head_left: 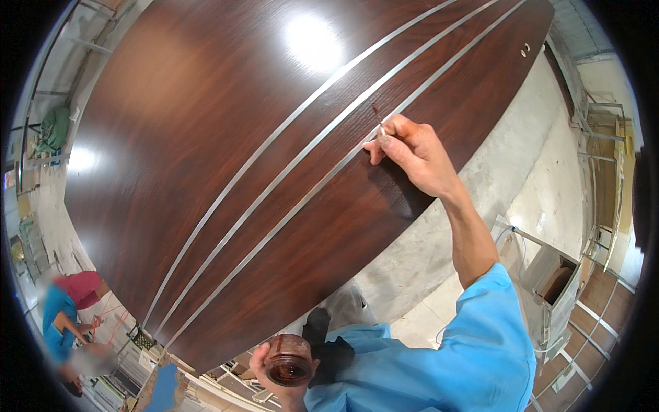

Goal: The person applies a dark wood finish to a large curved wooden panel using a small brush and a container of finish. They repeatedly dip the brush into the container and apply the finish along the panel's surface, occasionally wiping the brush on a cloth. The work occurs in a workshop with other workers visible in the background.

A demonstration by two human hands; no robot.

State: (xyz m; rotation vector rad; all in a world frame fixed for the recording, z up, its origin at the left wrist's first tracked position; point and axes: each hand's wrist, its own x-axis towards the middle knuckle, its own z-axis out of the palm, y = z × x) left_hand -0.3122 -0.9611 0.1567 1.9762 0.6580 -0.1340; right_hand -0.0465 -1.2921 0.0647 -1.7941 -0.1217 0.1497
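Touch-up on a dark wood door panel (pixel 226 158), brush in my right hand (pixel 412 154), jar in my left hand (pixel 274 374).
Right fingers (pixel 376 152) pinch a thin brush (pixel 378 121), tip on the panel just beside the outer of three silver strips (pixel 288 175). Left fingers wrap a small brown jar (pixel 289 361), held low near my blue sleeve (pixel 473 343). Two people crouch at far left.

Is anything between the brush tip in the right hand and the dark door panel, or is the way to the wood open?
Nothing visible stands between them. The right hand holds a thin brush with its tip at the door panel, between two metal inlay strips. The left hand holds a small jar low, away from the spot.
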